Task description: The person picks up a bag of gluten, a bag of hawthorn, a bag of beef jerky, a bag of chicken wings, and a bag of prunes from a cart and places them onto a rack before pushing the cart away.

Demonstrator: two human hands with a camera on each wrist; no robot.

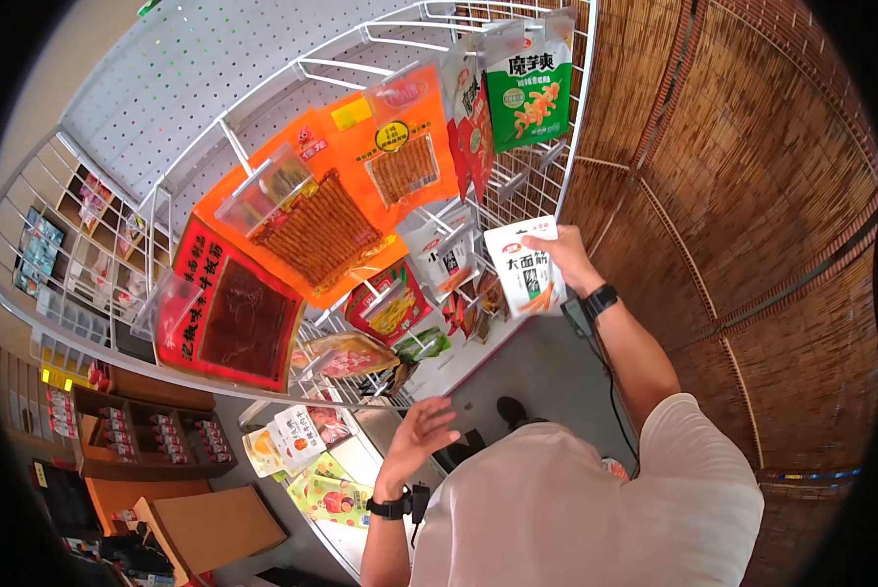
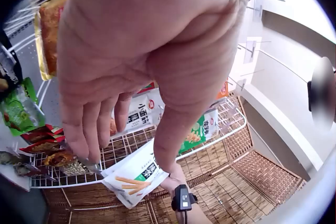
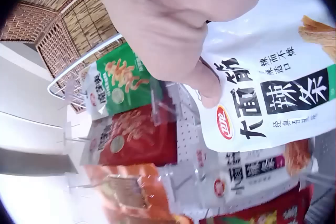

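My right hand (image 1: 568, 256) pinches a white snack packet (image 1: 519, 274) near its top edge, with the thumb across the front. In the right wrist view the packet (image 3: 252, 108) shows black lettering, a red logo and a picture of orange strips. Beside it on the rack hang a similar white packet (image 1: 439, 252) and a green packet (image 1: 529, 93). My left hand (image 1: 421, 438) is held low in front of the body, fingers relaxed and apart, with nothing in them. From the left wrist, that hand (image 2: 147, 61) covers much of the rack behind it.
Large orange packets (image 1: 326, 230) and a red packet (image 1: 228, 308) hang from hooks on the white wire rack (image 1: 581, 98). More packets (image 1: 307, 440) lie on a low shelf. A woven wall (image 1: 742, 196) stands at the right. Wooden shelving (image 1: 145, 470) is at the lower left.
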